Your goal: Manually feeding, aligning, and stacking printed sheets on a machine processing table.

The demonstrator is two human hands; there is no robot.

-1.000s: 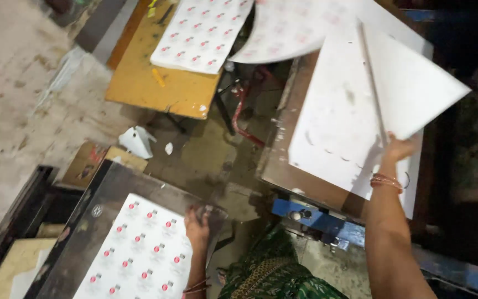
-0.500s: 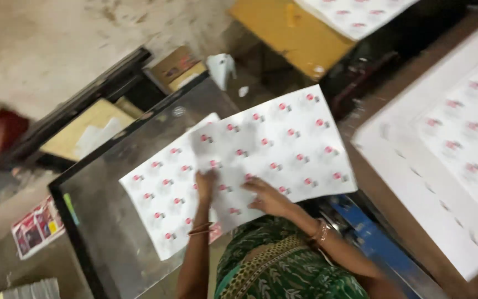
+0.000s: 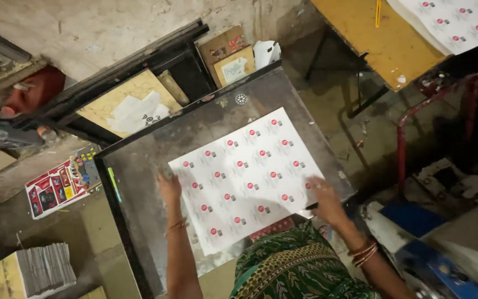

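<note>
Now we press printed sheet [image 3: 247,177] flat on grey worktop [image 3: 139,182]. Left hand [image 3: 168,187] on its left edge, right hand [image 3: 323,195] at near-right corner; fingers spread, gripping nothing. Sheet lies between hands, long axis slanting far-right.

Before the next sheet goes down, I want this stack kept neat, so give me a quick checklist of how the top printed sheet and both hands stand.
1. Printed sheet lies flat on the grey metal table: ok.
2. Left hand rests at the sheet's left edge: ok.
3. Right hand presses the sheet's right corner: ok.
4. Sheet square with the table's edges: ok, roughly.
5. Aligned with the sheets beneath: cannot tell.
6. Near edge on the table: cannot tell, hidden by the green garment.
</note>
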